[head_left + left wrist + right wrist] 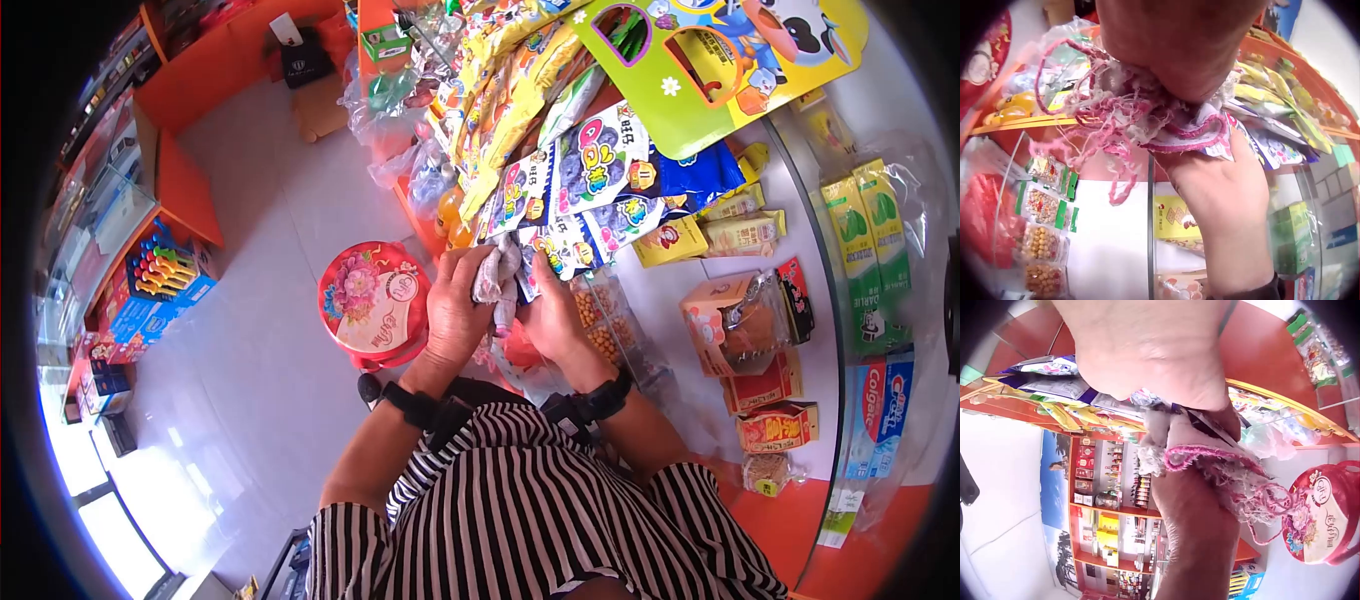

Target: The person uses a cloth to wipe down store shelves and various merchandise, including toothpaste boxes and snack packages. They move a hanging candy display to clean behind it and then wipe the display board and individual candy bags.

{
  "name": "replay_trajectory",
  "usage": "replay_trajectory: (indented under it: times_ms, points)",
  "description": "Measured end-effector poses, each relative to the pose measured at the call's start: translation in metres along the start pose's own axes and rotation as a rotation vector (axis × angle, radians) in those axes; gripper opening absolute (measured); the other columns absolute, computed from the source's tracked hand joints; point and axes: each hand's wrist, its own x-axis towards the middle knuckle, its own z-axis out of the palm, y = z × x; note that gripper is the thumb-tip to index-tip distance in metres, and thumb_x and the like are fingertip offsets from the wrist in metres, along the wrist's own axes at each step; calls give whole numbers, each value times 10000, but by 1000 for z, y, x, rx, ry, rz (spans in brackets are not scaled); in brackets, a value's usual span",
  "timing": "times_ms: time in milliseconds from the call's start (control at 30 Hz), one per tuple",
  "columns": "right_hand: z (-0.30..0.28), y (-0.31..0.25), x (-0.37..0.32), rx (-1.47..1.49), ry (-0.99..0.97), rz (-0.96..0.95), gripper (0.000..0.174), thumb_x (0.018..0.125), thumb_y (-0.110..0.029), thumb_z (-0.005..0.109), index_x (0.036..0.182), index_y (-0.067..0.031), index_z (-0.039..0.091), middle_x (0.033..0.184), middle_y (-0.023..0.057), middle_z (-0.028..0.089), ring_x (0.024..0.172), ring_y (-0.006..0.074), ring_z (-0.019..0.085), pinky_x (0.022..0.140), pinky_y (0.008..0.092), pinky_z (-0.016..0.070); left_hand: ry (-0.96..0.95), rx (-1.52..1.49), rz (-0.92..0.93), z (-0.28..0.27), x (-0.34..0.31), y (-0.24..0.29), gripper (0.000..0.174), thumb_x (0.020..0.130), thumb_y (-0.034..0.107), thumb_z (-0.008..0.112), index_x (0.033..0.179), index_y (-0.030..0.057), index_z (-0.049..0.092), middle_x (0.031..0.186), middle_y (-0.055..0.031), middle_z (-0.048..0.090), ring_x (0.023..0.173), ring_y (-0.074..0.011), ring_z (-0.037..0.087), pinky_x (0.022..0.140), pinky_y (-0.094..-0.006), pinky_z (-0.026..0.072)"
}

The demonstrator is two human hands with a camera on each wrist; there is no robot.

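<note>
My left hand (pixel 460 312) grips a frayed grey-white cloth (pixel 488 279) with pink edging. Loose pink threads dangle from the cloth in the left wrist view. Close beside it, my right hand (pixel 553 315) pinches a white and blue candy packet (pixel 1219 149), its thumb over the front. The cloth lies against this packet in the right wrist view, and the fingers behind are hidden. Just beyond both hands, several more blueberry candy packets (pixel 602 160) lean in a row on the orange-edged shelf.
Yellow snack bags (pixel 515 90) fill the far part of the shelf, by a green cartoon box (pixel 690 110). On the right, a glass-edged counter holds small boxes (pixel 715 315) and toothpaste boxes (pixel 880 410). A round red floral stool (pixel 372 305) stands at left on the floor.
</note>
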Motion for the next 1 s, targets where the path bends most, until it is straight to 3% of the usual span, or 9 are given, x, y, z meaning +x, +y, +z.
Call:
replay_trajectory:
  times_ms: [133, 333, 467, 533, 733, 800, 867, 933, 1000]
  points:
    - [5, -9, -5, 39, 37, 21, 532, 944, -380, 471, 1353, -60, 359, 1305, 92, 474, 1206, 228, 452, 1025, 432, 341, 50, -2, -167, 6, -7, -16, 449, 722, 66, 666, 1155, 87, 546, 1072, -161, 547, 982, -362, 575, 815, -407, 485]
    - [-3, -11, 1, 20, 49, 10, 565, 934, -393, 486, 1361, -47, 351, 1326, 116, 467, 1223, 252, 454, 1035, 433, 336, -112, -66, -451, 17, -21, -55, 488, 766, 72, 618, 1239, 66, 497, 1169, -208, 540, 1063, -386, 544, 874, -426, 458]
    - [-8, -11, 7, 9, 33, -5, 589, 940, -421, 459, 1371, -40, 334, 1340, 118, 457, 1245, 264, 432, 1039, 462, 319, -85, -88, -433, 35, -28, -76, 389, 818, 148, 620, 1186, 52, 541, 1067, -185, 584, 998, -350, 575, 867, -391, 448]
    - [-8, -13, 8, -2, 27, -11, 601, 939, -434, 454, 1380, -46, 324, 1353, 117, 447, 1259, 270, 418, 1042, 473, 308, -255, 69, -418, 33, -26, -74, 497, 776, 118, 611, 1254, 64, 487, 1172, -218, 536, 1018, -391, 566, 861, -431, 465]
    - [-5, -15, 9, 31, 2, -40, 602, 939, -438, 452, 1387, -60, 316, 1362, 113, 437, 1264, 277, 410, 1033, 505, 311, -461, 186, -255, 35, -45, -86, 431, 748, 101, 575, 1178, 87, 534, 1033, -216, 561, 940, -405, 576, 783, -462, 487]
    - [-6, -14, 8, 78, 11, -38, 557, 942, -417, 469, 1363, -76, 345, 1300, 90, 494, 1205, 247, 478, 982, 477, 383, -610, 189, -325, 27, -50, -99, 404, 731, 123, 592, 1131, 79, 573, 1013, -209, 586, 925, -402, 585, 802, -456, 486]
    - [-7, -14, 8, 63, 35, -44, 561, 941, -408, 473, 1367, -68, 341, 1311, 98, 484, 1211, 257, 471, 992, 484, 371, -493, 153, -299, 8, -47, -100, 379, 730, 160, 617, 1099, 75, 601, 998, -206, 616, 919, -386, 603, 819, -441, 483]
    - [-8, -13, 8, 24, 79, -42, 569, 940, -388, 481, 1373, -52, 332, 1333, 113, 463, 1222, 277, 457, 1012, 499, 349, -348, 168, -623, -20, -36, -103, 421, 759, 233, 641, 1137, 57, 589, 1047, -211, 623, 949, -363, 613, 839, -421, 476]
    - [-23, -4, 16, 47, 34, -116, 550, 936, -341, 506, 1368, -44, 337, 1320, 105, 471, 1204, 257, 472, 1010, 464, 365, -253, 196, -627, -42, -33, -119, 434, 772, 238, 650, 1153, 42, 580, 1045, -208, 629, 961, -351, 616, 839, -409, 477]
